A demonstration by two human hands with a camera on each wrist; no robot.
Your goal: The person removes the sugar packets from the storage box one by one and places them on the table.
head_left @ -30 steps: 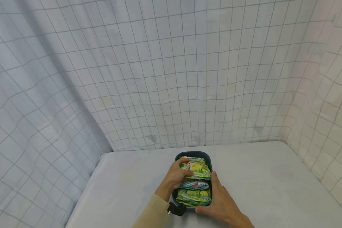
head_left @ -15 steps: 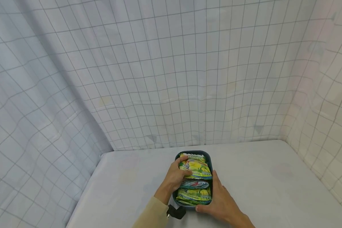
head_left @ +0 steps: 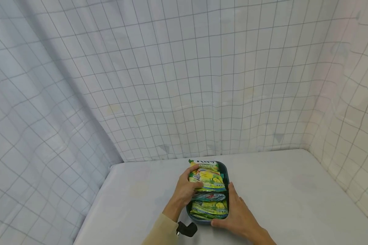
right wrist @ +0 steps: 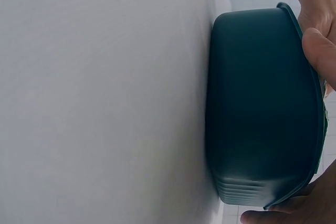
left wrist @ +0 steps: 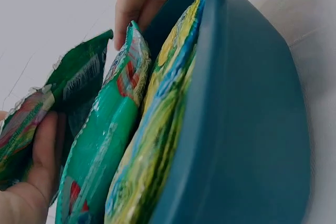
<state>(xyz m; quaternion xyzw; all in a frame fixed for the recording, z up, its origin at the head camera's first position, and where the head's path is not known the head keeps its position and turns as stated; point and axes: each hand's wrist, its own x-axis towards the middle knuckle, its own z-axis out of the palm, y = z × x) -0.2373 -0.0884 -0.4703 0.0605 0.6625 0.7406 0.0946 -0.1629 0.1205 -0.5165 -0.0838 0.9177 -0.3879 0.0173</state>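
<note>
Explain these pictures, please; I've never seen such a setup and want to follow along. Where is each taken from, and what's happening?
There is no machine here: you see a person's two bare hands. The wide picture comes from a camera on the head, looking forward and down. The two close ones come from cameras on the wrists, so they look tilted. On the white table stands a teal bin, with checked cloth behind it. The left hand holds yellow-green packets between thumb and fingers; other packets sit nearer the person. The right hand touches a near corner of the bin.
</note>
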